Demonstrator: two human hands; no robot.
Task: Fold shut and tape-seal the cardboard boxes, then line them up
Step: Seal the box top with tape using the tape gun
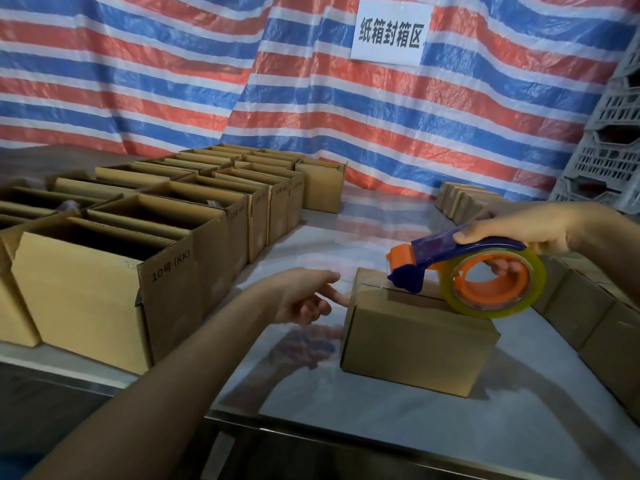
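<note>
At table (381,420) centre: right hand (512,237) grips tape dispenser (464,275), fingers through its core, nose on the closed box (415,341) top seam; left hand (304,301) loose, holding nothing, fingertips at that box's left end. Rows of open boxes (104,289) left, shut boxes (588,317) right.

Matt cardboard box (415,344), glossy table (363,410)

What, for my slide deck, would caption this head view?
Right hand holds tape dispenser on top seam of the closed box, left hand at its end.
</note>
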